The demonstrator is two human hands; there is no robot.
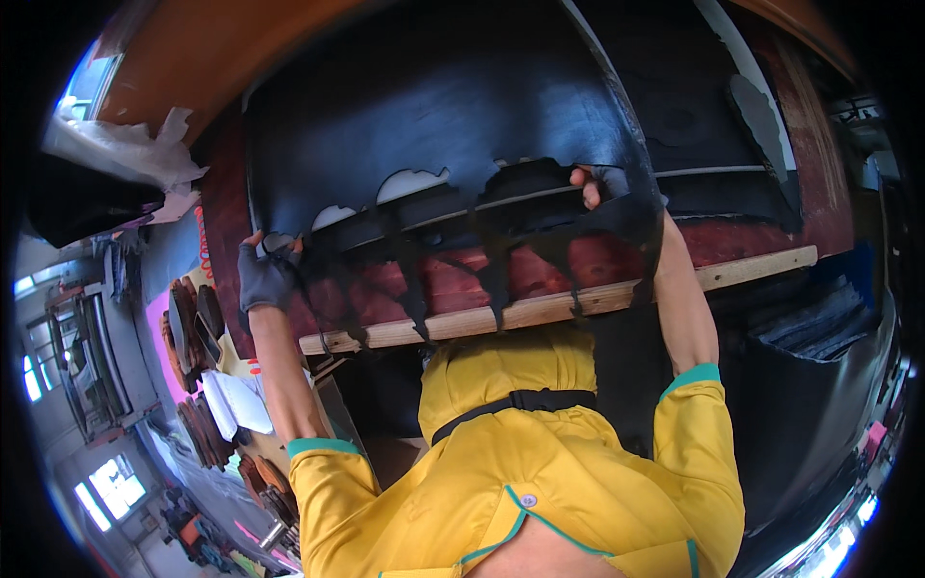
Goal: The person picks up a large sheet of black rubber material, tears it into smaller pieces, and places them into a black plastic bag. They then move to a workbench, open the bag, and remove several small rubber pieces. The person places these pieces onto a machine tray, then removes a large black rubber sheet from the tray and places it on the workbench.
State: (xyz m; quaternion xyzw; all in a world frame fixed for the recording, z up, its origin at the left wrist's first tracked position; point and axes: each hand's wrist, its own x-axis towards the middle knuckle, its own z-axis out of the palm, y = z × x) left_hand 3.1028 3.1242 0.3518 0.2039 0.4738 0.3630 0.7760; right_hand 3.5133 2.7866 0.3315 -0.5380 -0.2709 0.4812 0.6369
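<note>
A large black sheet, seemingly leather, (448, 94) lies before me, its near edge cut into curved gaps and hanging strips. My left hand (267, 271), in a grey fingerless glove, grips the sheet's near left corner. At the right, my right hand (600, 184) holds the same edge, its fingers showing through a cut-out and the rest partly covered by the sheet. Beneath the sheet is a dark red work surface (462, 278) with a wooden strip (535, 311) along its front. More black sheet material (694, 108) lies under and to the right of the held one.
Stacks of brown and black cut pieces (202, 426) stand at the left beside white paper (235, 404). Crumpled clear plastic (144, 152) lies at the upper left. Dark folded sheets (824, 325) are at the right, below the surface's edge.
</note>
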